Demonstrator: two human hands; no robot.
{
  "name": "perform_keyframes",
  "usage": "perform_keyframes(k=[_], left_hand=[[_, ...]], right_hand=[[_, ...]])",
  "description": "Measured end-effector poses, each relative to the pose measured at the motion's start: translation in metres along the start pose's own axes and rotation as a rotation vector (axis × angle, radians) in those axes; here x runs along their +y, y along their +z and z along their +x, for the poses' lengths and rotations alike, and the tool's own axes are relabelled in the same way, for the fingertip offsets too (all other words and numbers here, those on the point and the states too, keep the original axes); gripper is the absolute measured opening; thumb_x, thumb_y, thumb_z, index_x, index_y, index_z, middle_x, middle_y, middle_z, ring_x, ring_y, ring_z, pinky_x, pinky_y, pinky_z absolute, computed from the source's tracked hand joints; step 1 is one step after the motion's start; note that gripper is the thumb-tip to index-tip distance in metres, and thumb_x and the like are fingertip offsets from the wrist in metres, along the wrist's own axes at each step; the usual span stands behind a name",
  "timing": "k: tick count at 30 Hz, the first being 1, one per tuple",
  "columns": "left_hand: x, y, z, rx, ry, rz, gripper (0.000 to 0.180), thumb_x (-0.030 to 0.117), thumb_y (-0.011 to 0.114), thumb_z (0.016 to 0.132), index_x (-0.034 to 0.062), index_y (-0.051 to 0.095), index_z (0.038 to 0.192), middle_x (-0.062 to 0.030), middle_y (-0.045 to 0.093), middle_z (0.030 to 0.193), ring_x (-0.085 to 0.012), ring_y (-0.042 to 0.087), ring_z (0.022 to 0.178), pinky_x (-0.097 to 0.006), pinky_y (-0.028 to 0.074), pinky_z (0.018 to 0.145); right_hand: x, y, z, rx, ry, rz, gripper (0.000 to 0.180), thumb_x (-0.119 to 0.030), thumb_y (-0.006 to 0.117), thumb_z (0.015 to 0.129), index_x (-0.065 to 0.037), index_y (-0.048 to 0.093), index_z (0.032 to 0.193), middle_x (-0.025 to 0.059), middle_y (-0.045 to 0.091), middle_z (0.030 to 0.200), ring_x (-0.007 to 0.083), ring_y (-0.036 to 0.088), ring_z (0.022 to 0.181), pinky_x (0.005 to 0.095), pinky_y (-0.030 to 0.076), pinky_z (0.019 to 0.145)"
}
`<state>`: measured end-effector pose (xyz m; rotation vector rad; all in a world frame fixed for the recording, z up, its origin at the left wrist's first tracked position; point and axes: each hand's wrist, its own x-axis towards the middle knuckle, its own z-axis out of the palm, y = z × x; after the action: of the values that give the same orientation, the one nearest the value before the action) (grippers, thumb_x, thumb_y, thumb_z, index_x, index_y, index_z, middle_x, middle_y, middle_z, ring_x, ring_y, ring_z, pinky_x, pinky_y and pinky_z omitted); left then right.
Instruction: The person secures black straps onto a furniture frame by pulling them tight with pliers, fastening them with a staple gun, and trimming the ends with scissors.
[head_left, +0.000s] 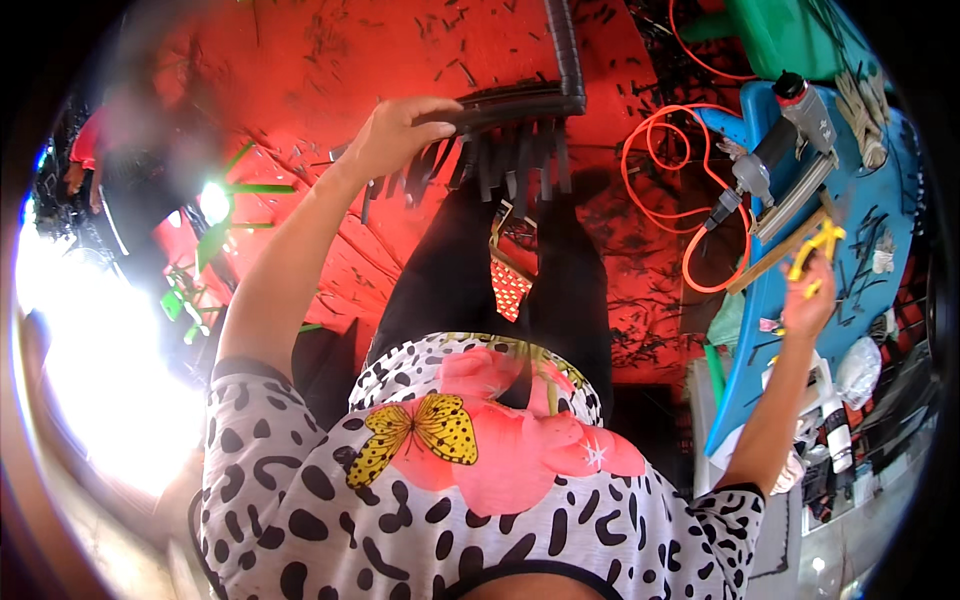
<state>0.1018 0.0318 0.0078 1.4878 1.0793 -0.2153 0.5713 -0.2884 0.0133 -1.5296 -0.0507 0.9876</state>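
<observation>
Your left hand [395,135] is wrapped over the top bar of the black woven-strip frame piece [515,105], fingers curled shut on it, up at twelve o'clock above your knees, with loose black strip ends [520,160] hanging from the bar like a fringe. Out at three o'clock, your right hand [808,300] is closed around the yellow-handled cutting pliers [815,245], right at the edge of the blue plastic table [745,385]. Watch that orange coiled air hose [690,200]: it loops just beside your right wrist and runs to the grey pneumatic staple gun [785,165] lying on the table, so I'd judge a careless swing could snag the hose and drag the gun off the edge. Your left grip is one-handed on a long frame, so it could twist or tip. The red floor [300,60] is littered with black offcuts, likely slippery underfoot.
</observation>
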Motion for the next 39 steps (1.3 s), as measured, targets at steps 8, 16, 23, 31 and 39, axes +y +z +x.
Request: perform_keyframes(k=[8, 16, 23, 31, 39], left_hand=[[0.038, 0.041, 0.019, 0.065, 0.106, 0.09, 0.029, 0.025, 0.059, 0.086, -0.002, 0.063, 0.096, -0.0016, 0.062, 0.077, -0.0046, 0.053, 0.07, -0.021, 0.044, 0.065], [0.073, 0.094, 0.042, 0.199, 0.123, 0.085, 0.021, 0.019, 0.062, 0.081, -0.0011, 0.065, 0.086, -0.0032, 0.065, 0.08, -0.0093, 0.055, 0.066, -0.023, 0.045, 0.062], [0.086, 0.114, 0.056, 0.239, 0.183, 0.206, 0.023, 0.025, 0.061, 0.079, 0.0034, 0.066, 0.085, -0.0045, 0.065, 0.08, -0.0169, 0.059, 0.068, -0.027, 0.046, 0.064], [0.093, 0.113, 0.055, 0.217, 0.113, 0.194, 0.023, 0.026, 0.061, 0.079, 0.0053, 0.066, 0.088, -0.0067, 0.064, 0.073, -0.0168, 0.06, 0.064, -0.028, 0.046, 0.062], [0.085, 0.116, 0.055, 0.26, 0.236, 0.393, 0.042, 0.043, 0.054, 0.082, 0.0036, 0.058, 0.069, -0.0125, 0.054, 0.057, -0.0306, 0.056, 0.06, -0.039, 0.044, 0.057]], right_hand=[[0.002, 0.198, -0.07, -0.712, 0.395, -0.198, 0.064, -0.02, 0.046, 0.075, 0.005, 0.029, 0.132, 0.0188, 0.049, 0.12, 0.0283, 0.054, 0.103, 0.0331, 0.046, 0.078], [-0.007, 0.188, -0.058, -0.661, -0.598, -1.497, 0.057, -0.014, 0.058, 0.073, 0.0, 0.04, 0.125, 0.0206, 0.049, 0.113, 0.0371, 0.048, 0.098, 0.0431, 0.04, 0.083], [-0.008, 0.178, -0.056, -0.595, -0.68, -1.685, 0.059, -0.016, 0.061, 0.069, -0.003, 0.043, 0.123, 0.0174, 0.048, 0.111, 0.0346, 0.048, 0.097, 0.0436, 0.04, 0.079], [0.001, 0.177, -0.051, -0.605, -0.765, -1.699, 0.058, -0.015, 0.062, 0.067, -0.004, 0.044, 0.122, 0.0172, 0.048, 0.107, 0.0338, 0.049, 0.093, 0.0419, 0.042, 0.076], [0.015, 0.187, -0.053, -0.644, -0.741, -1.582, 0.057, -0.006, 0.066, 0.063, 0.002, 0.042, 0.115, 0.0155, 0.049, 0.093, 0.0329, 0.05, 0.082, 0.0382, 0.047, 0.065]])
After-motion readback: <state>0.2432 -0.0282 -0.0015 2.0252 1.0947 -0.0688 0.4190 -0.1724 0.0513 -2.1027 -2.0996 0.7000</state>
